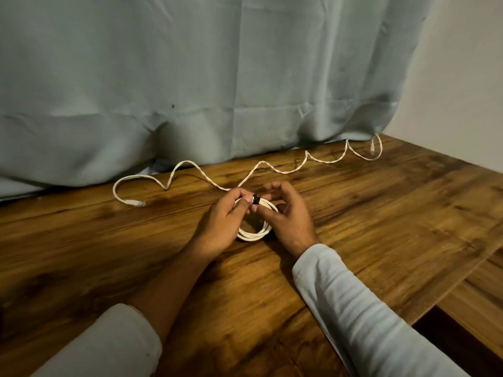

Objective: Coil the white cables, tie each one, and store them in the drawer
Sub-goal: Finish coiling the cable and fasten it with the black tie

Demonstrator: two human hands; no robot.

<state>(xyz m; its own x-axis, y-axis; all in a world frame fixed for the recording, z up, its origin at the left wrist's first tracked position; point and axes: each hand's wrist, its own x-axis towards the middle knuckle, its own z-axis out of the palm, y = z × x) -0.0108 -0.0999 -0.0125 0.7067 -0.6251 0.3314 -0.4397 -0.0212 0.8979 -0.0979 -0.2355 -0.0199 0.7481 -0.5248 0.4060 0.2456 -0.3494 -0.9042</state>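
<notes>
A coiled white cable (254, 235) rests on the wooden table (381, 213) at mid-frame. A black tie (255, 199) wraps the top of the coil. My left hand (220, 227) pinches the coil just left of the tie. Fingers of my right hand (285, 216) pinch the coil at the tie from the right. A second white cable (272, 170) lies uncoiled in waves along the back of the table, one plug at the left (137, 203) and the other end at the far right (372, 151).
A pale blue-grey curtain (190, 91) hangs behind the table and touches its back edge. A white wall (462, 91) stands at the right. At the lower right a dark gap (449, 338) opens beside a lower wooden surface (479, 295).
</notes>
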